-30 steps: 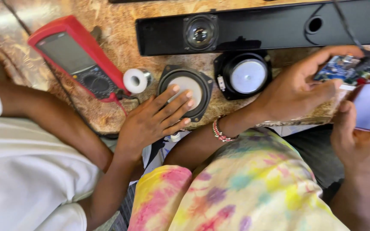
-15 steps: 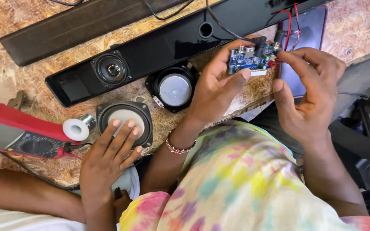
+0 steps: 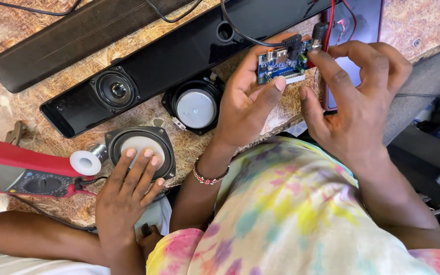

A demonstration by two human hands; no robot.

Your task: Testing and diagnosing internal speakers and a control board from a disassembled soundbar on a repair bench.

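On the rough chipboard bench I see a long glossy black soundbar, two loose round speakers and a red meter; another person's hand lies on the nearer speaker. Above the bench edge, my left hand and right hand pinch a small blue board between them, wires trailing upward.

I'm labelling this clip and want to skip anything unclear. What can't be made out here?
Head view only:
- Blue circuit board: edges covered by the left hand and right hand; parts too small to tell.
- Red meter: cut off by the left edge.
- Round speaker: partly under a co-worker's hand.
- Black soundbar: runs past the top edge.
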